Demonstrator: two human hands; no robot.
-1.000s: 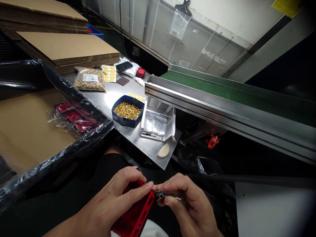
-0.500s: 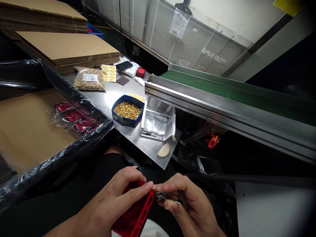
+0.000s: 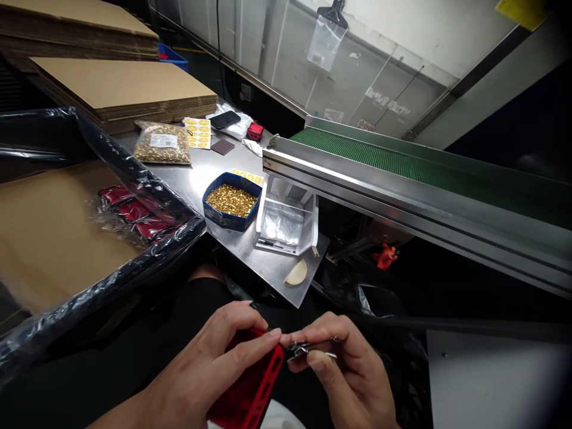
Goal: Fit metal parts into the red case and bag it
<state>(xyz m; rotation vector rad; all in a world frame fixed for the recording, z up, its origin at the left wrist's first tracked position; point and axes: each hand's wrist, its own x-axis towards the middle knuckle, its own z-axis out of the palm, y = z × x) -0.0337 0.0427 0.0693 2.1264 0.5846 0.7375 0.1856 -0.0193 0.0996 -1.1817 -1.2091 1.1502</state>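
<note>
At the bottom centre my left hand (image 3: 203, 363) is closed on a red plastic case (image 3: 263, 387) with slots along its edge, thumb and forefinger at its upper corner. Part of the case lies hidden under the fingers. Right beside that corner, my right hand (image 3: 357, 369) pinches a small shiny metal clip (image 3: 301, 348) between thumb and fingers. Its exact kind is too small to make out. The fingertips of both hands nearly meet at the corner; whether the metal touches the case I cannot tell.
On the metal table (image 3: 263, 268) stand a blue bin (image 3: 232, 223) of gold-coloured small parts, a white tray (image 3: 315, 220) with clear bags, and a filled bag (image 3: 163, 146). A black-lined carton (image 3: 58, 220) with red packed items is left. A green conveyor (image 3: 366, 152) runs right.
My right hand has shifted slightly, and the metal clip has turned in its fingers, now showing a flatter bright end. My left hand and the red plastic case have moved slightly right.
</note>
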